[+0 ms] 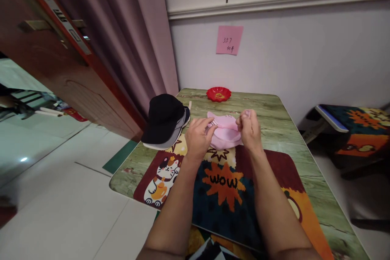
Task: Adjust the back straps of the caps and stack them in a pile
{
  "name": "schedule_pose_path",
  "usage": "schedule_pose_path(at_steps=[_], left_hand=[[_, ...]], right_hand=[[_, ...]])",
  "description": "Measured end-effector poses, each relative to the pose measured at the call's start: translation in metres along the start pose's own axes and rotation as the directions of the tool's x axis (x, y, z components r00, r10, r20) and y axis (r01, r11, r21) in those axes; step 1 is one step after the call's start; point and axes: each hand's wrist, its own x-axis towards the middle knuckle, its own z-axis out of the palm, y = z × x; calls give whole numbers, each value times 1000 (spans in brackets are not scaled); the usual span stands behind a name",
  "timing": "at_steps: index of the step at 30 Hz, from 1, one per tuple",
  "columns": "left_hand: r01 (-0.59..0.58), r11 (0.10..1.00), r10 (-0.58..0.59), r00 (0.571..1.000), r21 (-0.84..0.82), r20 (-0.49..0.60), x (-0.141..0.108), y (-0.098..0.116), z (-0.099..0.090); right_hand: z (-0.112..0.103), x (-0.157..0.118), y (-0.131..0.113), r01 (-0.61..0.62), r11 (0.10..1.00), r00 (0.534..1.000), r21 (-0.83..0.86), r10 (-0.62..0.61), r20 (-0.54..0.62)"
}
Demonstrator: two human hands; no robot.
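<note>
Clock directions are read from the pink cap (227, 143), with twelve towards the wall (292, 48), which is smooth and pale. Under everything spreads one worktop (266, 107), its corners rounded, its surface patterned in green wood grain. One reddish-brown door (94, 97), panelled and wood-like, is seen between nine and ten o'clock, and a mauve curtain (131, 28) is hung in deep vertical folds at ten.

At six o'clock one multicoloured mat (224, 201) is laid flat, printed with a white cat and with an orange burst lettered "WOW". Between nine and ten, at least two caps are piled: a black cap (163, 115) of dull cloth is set on a pale cap (176, 135) with a curved brim.

The pink cap itself, single and soft-looking, is placed directly between the two hands, its rounded hollow turned upward. At twelve stands one red dish (218, 95), glossy and scalloped; beyond it, one square pink note (229, 40) is stuck up, handwritten.

By the left hand (197, 135), at nine, one small striped piece (214, 122) is pinched in the fingertips. The right hand (250, 130), at three, is tightly curled beside the cap's edge; whether anything is held inside cannot be told.
</note>
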Motion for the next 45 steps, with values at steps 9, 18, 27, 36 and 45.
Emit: schedule_pose_path(at_steps=[9,18,27,36,45], left_hand=[[336,866,-329,941,-370,84,0,7,10],[335,840,-316,941,-427,118,-5,7,23],[331,781,-279,944,-530,178,-5,8,20],[400,635,-291,916,-661,275,-5,1,29],[457,509,-344,885,-730,314,-5,-1,34]], right_hand=[[-10,1,-19,-30,999,990,24,26,142],[-14,-2,-23,-85,983,975,-161,115,188],[-6,2,-14,-121,991,945,-50,131,299],[9,-1,6,-160,962,948,-219,212,236],[8,0,6,-237,969,908,-72,247,339]])
